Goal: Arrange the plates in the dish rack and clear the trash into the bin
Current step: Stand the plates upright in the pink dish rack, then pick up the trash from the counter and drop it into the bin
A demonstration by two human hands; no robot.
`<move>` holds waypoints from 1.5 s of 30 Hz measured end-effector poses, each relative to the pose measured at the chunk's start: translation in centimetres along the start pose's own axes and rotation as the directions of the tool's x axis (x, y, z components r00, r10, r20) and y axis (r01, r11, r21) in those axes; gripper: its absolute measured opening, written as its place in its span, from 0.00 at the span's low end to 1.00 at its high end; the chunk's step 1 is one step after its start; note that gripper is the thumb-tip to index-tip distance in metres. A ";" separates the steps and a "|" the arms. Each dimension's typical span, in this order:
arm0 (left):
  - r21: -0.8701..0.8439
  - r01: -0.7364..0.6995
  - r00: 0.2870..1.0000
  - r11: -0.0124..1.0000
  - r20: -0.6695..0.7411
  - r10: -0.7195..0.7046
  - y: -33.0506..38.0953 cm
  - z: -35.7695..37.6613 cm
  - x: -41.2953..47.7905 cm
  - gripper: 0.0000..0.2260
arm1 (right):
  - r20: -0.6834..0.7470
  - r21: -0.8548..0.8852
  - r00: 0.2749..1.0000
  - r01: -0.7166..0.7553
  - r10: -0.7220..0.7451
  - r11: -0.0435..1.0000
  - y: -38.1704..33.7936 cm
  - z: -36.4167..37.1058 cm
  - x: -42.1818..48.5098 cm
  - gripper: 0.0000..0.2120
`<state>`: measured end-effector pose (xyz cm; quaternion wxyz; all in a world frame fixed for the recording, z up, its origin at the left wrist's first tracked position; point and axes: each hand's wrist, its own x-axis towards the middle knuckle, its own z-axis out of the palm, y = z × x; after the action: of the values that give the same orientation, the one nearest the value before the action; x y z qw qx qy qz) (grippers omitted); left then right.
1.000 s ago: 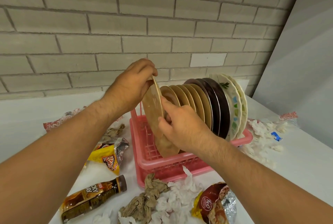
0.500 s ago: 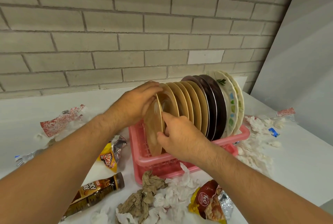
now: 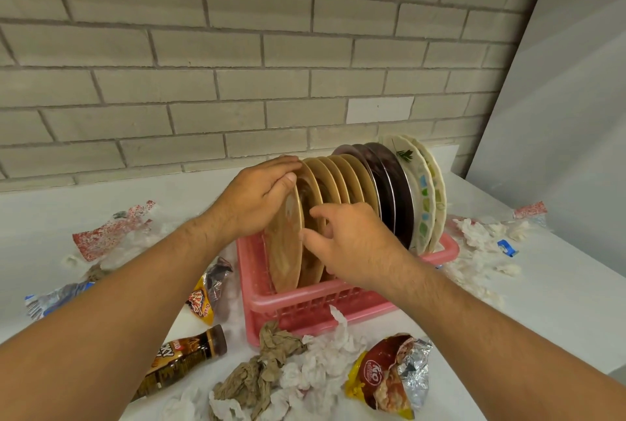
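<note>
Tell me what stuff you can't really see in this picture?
Head view only:
- The bin: nowhere in the frame.
- Bottom of the pink dish rack: blocked by the plates and the right hand.
- Tan plate at the front: its left edge is behind the left hand.
- Brown bottle: label too blurred to read fully.
- Blue-white wrapper on the left: too blurry to identify.

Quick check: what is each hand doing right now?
Left hand: closed on the nearest tan plate, at its top edge.
Right hand: open, fingers spread against the plates.
</note>
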<state>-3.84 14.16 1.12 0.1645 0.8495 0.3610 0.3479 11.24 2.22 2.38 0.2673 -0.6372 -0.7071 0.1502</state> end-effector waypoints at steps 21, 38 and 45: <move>0.013 -0.105 0.950 0.994 -0.294 0.104 12.2 4.6 -3.8 0.06 | -0.253 0.183 0.968 0.050 -0.002 0.982 10.4 -6.8 -5.5 0.07; 0.029 -0.223 0.975 0.974 0.034 0.222 19.0 14.2 -4.6 0.16 | -0.251 0.061 0.955 -0.149 0.160 0.987 19.2 -10.3 -11.8 0.05; 0.113 -0.196 0.980 0.974 0.066 0.190 21.1 18.6 -0.8 0.17 | -0.244 0.028 0.958 -0.145 0.148 0.989 24.4 -12.2 -10.0 0.06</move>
<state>19.45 -1.42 -1.16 0.0885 0.8980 0.2923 0.3168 38.60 -5.66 -3.08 0.3438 -0.7002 -0.6188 0.0929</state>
